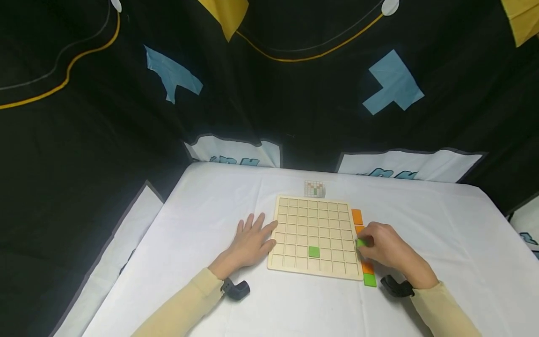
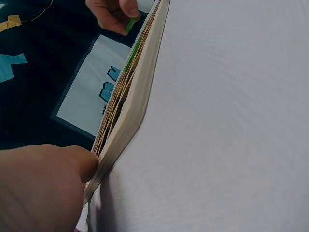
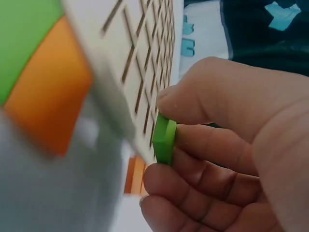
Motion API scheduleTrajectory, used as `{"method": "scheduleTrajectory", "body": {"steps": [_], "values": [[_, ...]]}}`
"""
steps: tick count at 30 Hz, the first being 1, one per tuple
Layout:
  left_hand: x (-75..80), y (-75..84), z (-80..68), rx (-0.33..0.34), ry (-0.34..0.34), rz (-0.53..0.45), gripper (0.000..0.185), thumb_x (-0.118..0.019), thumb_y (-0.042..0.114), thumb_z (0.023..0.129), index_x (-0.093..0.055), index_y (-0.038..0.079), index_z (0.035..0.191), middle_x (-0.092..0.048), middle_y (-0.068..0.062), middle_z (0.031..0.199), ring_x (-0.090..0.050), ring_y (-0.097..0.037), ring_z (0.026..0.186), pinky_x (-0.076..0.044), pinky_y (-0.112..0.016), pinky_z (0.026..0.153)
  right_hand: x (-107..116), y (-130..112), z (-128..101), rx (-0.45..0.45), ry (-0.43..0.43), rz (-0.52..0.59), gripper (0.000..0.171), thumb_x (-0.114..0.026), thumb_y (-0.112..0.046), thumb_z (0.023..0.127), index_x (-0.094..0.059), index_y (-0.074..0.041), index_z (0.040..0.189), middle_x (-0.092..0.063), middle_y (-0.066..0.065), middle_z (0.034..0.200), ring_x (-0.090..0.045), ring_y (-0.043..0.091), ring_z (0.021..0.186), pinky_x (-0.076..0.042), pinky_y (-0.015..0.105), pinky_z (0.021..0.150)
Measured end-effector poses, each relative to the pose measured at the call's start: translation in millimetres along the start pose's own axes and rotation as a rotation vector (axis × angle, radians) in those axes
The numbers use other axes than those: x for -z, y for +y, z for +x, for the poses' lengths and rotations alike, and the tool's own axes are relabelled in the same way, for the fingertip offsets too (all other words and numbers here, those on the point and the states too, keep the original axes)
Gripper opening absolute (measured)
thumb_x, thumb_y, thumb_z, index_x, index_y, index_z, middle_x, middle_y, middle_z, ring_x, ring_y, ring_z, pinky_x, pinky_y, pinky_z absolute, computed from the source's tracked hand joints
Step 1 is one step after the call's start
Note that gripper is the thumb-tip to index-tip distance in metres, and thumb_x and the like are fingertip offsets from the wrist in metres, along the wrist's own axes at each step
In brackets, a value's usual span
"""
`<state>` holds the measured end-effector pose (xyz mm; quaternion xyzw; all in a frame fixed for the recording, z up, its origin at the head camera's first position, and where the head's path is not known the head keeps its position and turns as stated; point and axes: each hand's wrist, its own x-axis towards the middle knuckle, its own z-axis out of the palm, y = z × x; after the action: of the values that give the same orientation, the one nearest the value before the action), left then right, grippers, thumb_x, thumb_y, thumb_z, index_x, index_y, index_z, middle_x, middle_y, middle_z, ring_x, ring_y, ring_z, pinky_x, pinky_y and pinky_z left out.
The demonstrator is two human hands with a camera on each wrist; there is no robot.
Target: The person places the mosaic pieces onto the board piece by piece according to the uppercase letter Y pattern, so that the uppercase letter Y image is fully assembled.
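A pale wooden grid board [image 1: 290,265] lies on the white cloth, with one green tile [image 1: 313,252] in a cell of its lower part. My left hand [image 1: 248,243] rests spread at the board's left edge, thumb and a fingertip touching the rim. Between thumb and fingers, my right hand [image 1: 387,245] pinches another green tile [image 3: 164,137] by the board's right edge. In the right wrist view this tile is tipped on edge, close to the board's side. Orange tiles [image 1: 357,216] and a lower green tile [image 1: 370,280] line that same side, partly hidden by the right hand.
A small card with a printed grid pattern [image 1: 312,189] lies just beyond the board's far edge. White cloth [image 1: 442,234] covers the table, and a dark curtain with blue and yellow shapes [image 1: 278,103] hangs behind it. Both wrists wear dark bands.
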<state>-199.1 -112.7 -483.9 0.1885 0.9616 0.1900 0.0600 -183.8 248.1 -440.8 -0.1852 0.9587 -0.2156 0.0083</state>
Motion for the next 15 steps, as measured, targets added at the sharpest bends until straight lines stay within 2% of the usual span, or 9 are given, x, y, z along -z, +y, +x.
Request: {"method": "scheduleTrajectory", "body": {"steps": [7, 11, 15], "values": [[-1.3, -0.9, 1.2, 0.002, -0.009, 0.007, 0.055, -0.049, 0.04, 0.104, -0.045, 0.019, 0.155, -0.028, -0.025, 0.166, -0.015, -0.054, 0.154, -0.013, -0.073, 0.121, -6.8, -17.9, 17.2, 0.128, 0.01, 0.025, 0.013, -0.073, 0.003, 0.074, -0.075, -0.009, 0.081, -0.055, -0.004, 0.071, -0.042, 0.008, 0.068, -0.037, 0.02, 0.061], [-1.0, -0.5, 0.9, 0.003, -0.011, 0.011, 0.055, -0.048, 0.04, 0.104, -0.044, 0.019, 0.155, -0.028, -0.025, 0.166, -0.016, -0.054, 0.154, -0.014, -0.073, 0.121, -14.1, -28.8, 26.8, 0.186, 0.015, 0.006, 0.017, -0.074, 0.001, 0.075, -0.067, -0.015, 0.072, -0.05, -0.005, 0.069, -0.04, 0.008, 0.069, -0.034, 0.02, 0.062], [1.4, 0.0, -0.6, 0.005, -0.012, 0.003, 0.055, -0.048, 0.04, 0.104, -0.044, 0.019, 0.155, -0.027, -0.025, 0.166, -0.015, -0.054, 0.154, -0.013, -0.073, 0.121, -18.4, -39.4, 35.2, 0.24, 0.002, -0.009, 0.019, -0.076, -0.001, 0.076, -0.065, -0.016, 0.071, -0.052, -0.006, 0.07, -0.039, 0.008, 0.071, -0.034, 0.021, 0.064]]}}
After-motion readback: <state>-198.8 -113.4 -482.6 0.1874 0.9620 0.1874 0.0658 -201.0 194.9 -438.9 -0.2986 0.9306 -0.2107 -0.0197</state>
